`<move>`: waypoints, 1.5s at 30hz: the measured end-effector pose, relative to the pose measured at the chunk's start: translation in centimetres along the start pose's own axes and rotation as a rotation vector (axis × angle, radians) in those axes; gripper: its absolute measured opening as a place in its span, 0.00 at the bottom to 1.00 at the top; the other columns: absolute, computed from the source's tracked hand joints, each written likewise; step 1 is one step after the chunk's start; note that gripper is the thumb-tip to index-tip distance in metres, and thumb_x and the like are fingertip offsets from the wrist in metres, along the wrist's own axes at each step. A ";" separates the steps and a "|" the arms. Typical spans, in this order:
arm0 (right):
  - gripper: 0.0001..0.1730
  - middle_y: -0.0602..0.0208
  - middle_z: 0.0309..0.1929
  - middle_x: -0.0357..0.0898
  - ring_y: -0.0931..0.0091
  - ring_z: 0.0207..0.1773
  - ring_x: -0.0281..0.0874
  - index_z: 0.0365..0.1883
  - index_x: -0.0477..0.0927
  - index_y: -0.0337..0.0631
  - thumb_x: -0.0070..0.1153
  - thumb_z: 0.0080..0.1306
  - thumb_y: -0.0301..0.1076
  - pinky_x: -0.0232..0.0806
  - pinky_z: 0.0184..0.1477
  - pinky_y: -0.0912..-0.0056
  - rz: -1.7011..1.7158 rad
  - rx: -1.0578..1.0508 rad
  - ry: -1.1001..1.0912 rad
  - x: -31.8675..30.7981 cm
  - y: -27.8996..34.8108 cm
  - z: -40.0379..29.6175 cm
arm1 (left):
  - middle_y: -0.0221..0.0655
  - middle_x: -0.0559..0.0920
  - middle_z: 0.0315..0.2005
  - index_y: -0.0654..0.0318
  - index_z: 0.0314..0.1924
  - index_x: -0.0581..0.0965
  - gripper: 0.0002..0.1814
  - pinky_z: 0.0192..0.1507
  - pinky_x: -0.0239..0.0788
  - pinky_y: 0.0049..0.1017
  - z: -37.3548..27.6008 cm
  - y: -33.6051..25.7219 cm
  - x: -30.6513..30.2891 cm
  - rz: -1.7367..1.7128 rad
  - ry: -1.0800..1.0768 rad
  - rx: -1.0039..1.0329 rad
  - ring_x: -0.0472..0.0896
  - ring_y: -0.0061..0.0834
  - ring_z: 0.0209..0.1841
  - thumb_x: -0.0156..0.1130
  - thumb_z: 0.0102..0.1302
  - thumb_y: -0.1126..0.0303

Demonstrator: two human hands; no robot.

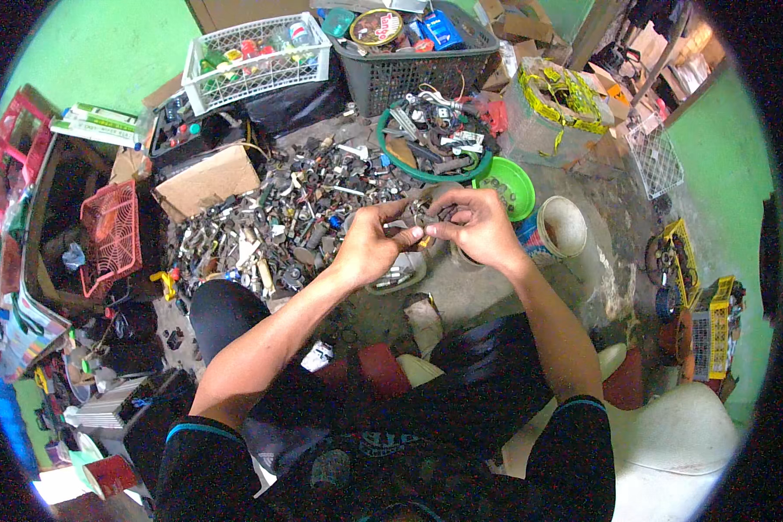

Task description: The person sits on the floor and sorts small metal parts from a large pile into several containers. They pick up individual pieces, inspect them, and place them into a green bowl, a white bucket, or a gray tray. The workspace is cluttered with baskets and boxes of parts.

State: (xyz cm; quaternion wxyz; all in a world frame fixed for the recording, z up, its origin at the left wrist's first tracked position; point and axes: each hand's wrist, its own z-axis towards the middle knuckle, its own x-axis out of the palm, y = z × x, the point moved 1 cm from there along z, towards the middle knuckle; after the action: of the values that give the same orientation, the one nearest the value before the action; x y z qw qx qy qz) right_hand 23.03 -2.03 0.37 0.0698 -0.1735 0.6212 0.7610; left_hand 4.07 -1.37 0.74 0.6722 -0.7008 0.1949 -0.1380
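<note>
My left hand (375, 241) and my right hand (476, 225) meet in front of me, thumbs almost touching. Pinched between their fingertips is a small dark part (420, 220) with a thin ring or wire and a bit of yellow; its exact kind is too small to tell. Just below my left hand, partly covered by it, is a shallow plastic container (401, 277) with small pieces in it. To the left spreads a large heap of small mixed scrap parts (293, 209) on the floor. A container under my right hand is mostly hidden.
Beyond my hands are a green-rimmed basin (391, 156) of cables and scrap, a bright green bowl (522, 189) and a white bucket (564, 228) lying tilted. A dark basket (417, 75) and a white crate (261, 91) stand at the back. A red basket (111, 235) is at left.
</note>
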 end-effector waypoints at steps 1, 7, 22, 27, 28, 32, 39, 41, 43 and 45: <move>0.11 0.67 0.34 0.82 0.79 0.35 0.78 0.35 0.83 0.37 0.68 0.52 0.25 0.72 0.37 0.74 -0.033 0.054 0.031 0.0 0.1 0.0 | 0.42 0.84 0.41 0.76 0.60 0.69 0.25 0.44 0.74 0.25 0.0 -0.1 -0.1 0.022 0.025 -0.021 0.82 0.24 0.41 0.62 0.64 0.76; 0.10 0.60 0.33 0.81 0.67 0.38 0.79 0.36 0.84 0.40 0.61 0.53 0.25 0.69 0.41 0.68 -0.369 -0.028 -0.068 -2.9 0.9 0.6 | 0.45 0.84 0.40 0.77 0.57 0.72 0.23 0.43 0.74 0.27 0.1 -0.1 -1.2 0.266 -0.001 -0.062 0.82 0.25 0.41 0.63 0.62 0.75; 0.18 0.49 0.37 0.82 0.57 0.40 0.80 0.35 0.83 0.38 0.56 0.46 0.35 0.72 0.45 0.57 -0.806 0.129 0.317 -10.6 -10.2 0.8 | 0.46 0.83 0.42 0.75 0.55 0.74 0.25 0.47 0.72 0.27 0.6 1.8 -0.8 0.182 0.025 -0.067 0.81 0.28 0.42 0.67 0.60 0.70; 0.18 0.48 0.44 0.80 0.57 0.48 0.78 0.39 0.81 0.38 0.60 0.49 0.35 0.70 0.50 0.58 -0.978 0.515 0.355 -11.9 -10.6 1.6 | 0.44 0.83 0.39 0.75 0.53 0.75 0.24 0.44 0.72 0.27 0.6 2.1 -0.8 0.193 -0.006 -0.023 0.81 0.28 0.39 0.68 0.59 0.69; 0.19 0.47 0.44 0.80 0.56 0.48 0.78 0.39 0.81 0.38 0.60 0.49 0.36 0.70 0.50 0.57 -1.002 0.493 0.250 -12.0 -10.7 1.3 | 0.44 0.83 0.39 0.75 0.53 0.75 0.24 0.44 0.73 0.27 0.6 2.1 -0.9 0.190 0.008 -0.037 0.81 0.28 0.39 0.68 0.59 0.69; 0.21 0.47 0.43 0.79 0.54 0.49 0.77 0.41 0.81 0.39 0.60 0.49 0.38 0.69 0.51 0.56 -1.005 0.442 0.122 -12.4 -10.7 1.2 | 0.42 0.83 0.37 0.74 0.53 0.75 0.24 0.41 0.73 0.24 0.5 1.4 -0.6 0.146 0.009 -0.068 0.81 0.26 0.37 0.68 0.58 0.70; 0.21 0.49 0.39 0.82 0.55 0.43 0.81 0.42 0.81 0.37 0.63 0.51 0.39 0.72 0.46 0.56 -0.791 0.153 0.036 -9.2 -7.1 1.4 | 0.39 0.83 0.36 0.73 0.54 0.75 0.25 0.36 0.73 0.23 0.2 0.6 -0.6 0.095 0.010 -0.104 0.82 0.23 0.34 0.68 0.58 0.71; 0.20 0.52 0.36 0.83 0.57 0.41 0.81 0.41 0.82 0.38 0.64 0.52 0.39 0.73 0.44 0.58 -0.728 0.127 0.052 -8.5 -6.2 1.7 | 0.39 0.83 0.35 0.73 0.55 0.74 0.25 0.36 0.74 0.23 0.2 0.2 -0.4 0.061 -0.002 -0.097 0.82 0.23 0.34 0.69 0.58 0.71; 0.16 0.57 0.32 0.83 0.63 0.37 0.82 0.40 0.82 0.40 0.64 0.54 0.37 0.73 0.41 0.62 -0.594 0.045 0.005 -7.2 -4.8 1.7 | 0.38 0.83 0.37 0.72 0.56 0.74 0.26 0.37 0.74 0.23 0.3 0.3 -0.5 0.050 -0.001 -0.058 0.82 0.23 0.35 0.70 0.57 0.72; 0.12 0.62 0.31 0.82 0.71 0.35 0.80 0.39 0.82 0.38 0.63 0.57 0.33 0.71 0.38 0.68 -0.459 -0.005 0.012 -6.0 -3.2 1.3 | 0.37 0.83 0.40 0.70 0.57 0.74 0.28 0.43 0.73 0.25 0.5 0.2 -0.3 0.034 -0.003 -0.033 0.81 0.24 0.39 0.71 0.56 0.72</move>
State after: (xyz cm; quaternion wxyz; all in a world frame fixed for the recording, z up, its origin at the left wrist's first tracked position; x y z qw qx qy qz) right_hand 29.38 0.55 -0.24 0.2372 -0.3150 0.5638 0.7257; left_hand 3.98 -0.79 0.58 0.6632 -0.7084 0.2082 -0.1224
